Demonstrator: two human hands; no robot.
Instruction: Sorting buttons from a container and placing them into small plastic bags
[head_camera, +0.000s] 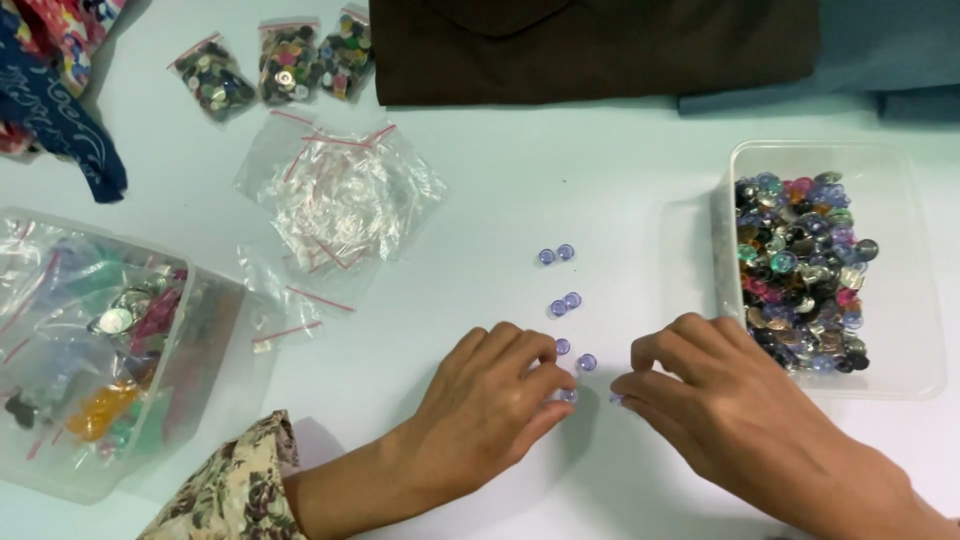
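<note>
Left hand: left hand (490, 395), floral sleeve at the wrist, palm down on the pale table (560, 180); fingers (530, 350) curled inward, thumb and forefinger closing on one small translucent lilac round button (569, 395) at their tips.

Right hand: right hand (720, 400), palm down, fingers bent, forefinger and thumb pinched low on another lilac piece (616, 399), only a sliver of which shows (grip itself largely hidden).

Lilac buttons, loose: two-wide column on the table running away from the person; far pair (556, 254), middle pair (565, 303), near pair (575, 355).

Key relation: the column's long axis runs fore and aft, directly beyond the gap between the two hands; the near pair lies just beside the left fingertips, so the left hand is the nearer one, the right hand a little apart to the side.

Clear plastic tub, right: rectangular tub (900, 270) holding a heap of mixed round buttons (800, 270) in silver, pink, teal and lilac; just beyond the right hand.

Clear plastic tub, left: tub (60, 470) with assorted bagged items, contents indistinct.

Empty zip bags: pile of clear red-striped bags (340, 195), mid-left.

Filled bags: three small bags of mixed buttons (285, 65) at the far edge.

Cloth: dark brown fabric (600, 50) and blue-grey fabric (880, 50) along the top; patterned fabric (50, 70) top left.
</note>
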